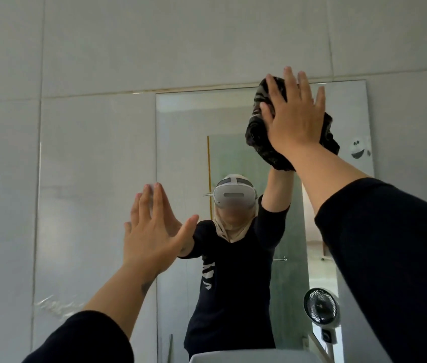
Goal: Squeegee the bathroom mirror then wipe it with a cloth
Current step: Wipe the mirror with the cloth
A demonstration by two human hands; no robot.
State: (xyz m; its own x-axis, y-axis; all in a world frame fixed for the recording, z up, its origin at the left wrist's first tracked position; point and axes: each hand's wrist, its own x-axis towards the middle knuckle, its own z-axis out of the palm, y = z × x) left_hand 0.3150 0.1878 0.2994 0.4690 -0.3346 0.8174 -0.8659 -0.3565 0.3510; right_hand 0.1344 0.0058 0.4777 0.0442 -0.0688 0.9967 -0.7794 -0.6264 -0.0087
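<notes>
A frameless rectangular mirror (181, 142) hangs on the grey tiled wall ahead of me. My right hand (294, 113) presses a dark crumpled cloth (256, 132) flat against the glass near the mirror's top edge, fingers spread over it. My left hand (152, 231) is flat with fingers apart, resting at the mirror's left edge, half on the wall tile. It holds nothing. No squeegee shows anywhere in view.
The mirror reflects a person in a dark top with a headset, a small fan (321, 306) and a doorway. A sticker (359, 149) sits near the mirror's right edge. A white basin rim (246, 356) shows at the bottom. Grey tiles (89, 48) surround the mirror.
</notes>
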